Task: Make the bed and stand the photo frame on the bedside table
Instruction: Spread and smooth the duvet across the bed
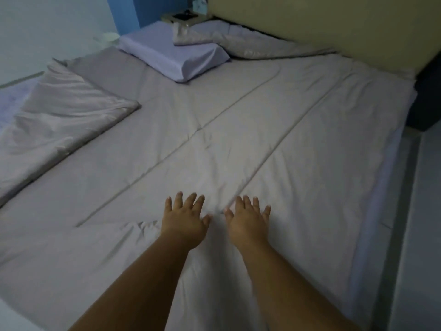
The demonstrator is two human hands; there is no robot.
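A grey quilted blanket lies spread over the bed, with long stitched seams running toward the headboard. My left hand and my right hand lie flat on it side by side near the foot, fingers spread and straight. The blanket's left edge is folded back in a crumpled flap, and its top edge is bunched by the headboard. A lilac pillow lies at the head on the left. The bedside table stands beyond it with dark items on top; I cannot make out a photo frame.
A beige headboard runs along the far side. A dark piece of furniture stands at the right of the bed. Grey floor borders the bed's right side. A pale wall is at the left.
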